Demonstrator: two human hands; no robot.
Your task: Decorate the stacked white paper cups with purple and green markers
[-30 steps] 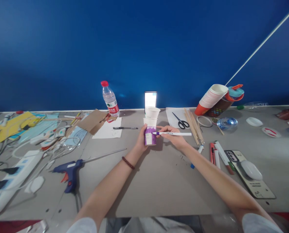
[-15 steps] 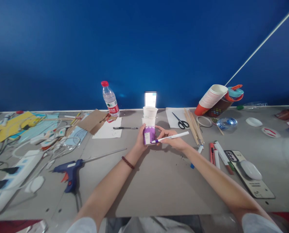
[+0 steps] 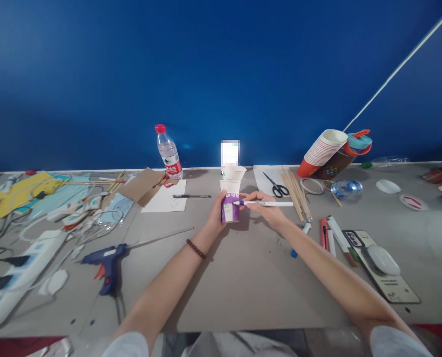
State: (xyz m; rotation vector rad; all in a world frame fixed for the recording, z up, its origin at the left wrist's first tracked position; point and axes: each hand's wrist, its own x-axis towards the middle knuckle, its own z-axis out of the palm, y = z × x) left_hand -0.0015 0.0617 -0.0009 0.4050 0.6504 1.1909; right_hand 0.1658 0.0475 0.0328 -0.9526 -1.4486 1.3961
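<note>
My left hand is wrapped round the left side of a paper cup whose wall is coloured purple, with white patches showing. On top of it are white paper cups, the uppermost leaning to the right. Between the fingers of my right hand is a white marker with a purple tip, lying nearly level. That tip meets the purple cup's wall in the view; whether it touches is too small to tell. Behind the cups stands a bright screen, partly covered by them.
Scissors and wooden sticks lie right of the cups. Farther right are stacked paper cups, markers and a phone. Leftward are a water bottle, a black pen, a glue gun and a power strip.
The marker's tip went down toward the cup's base, then came back up, and the marker levelled out. The cups shifted slightly left, then right again, the top one tilting.
</note>
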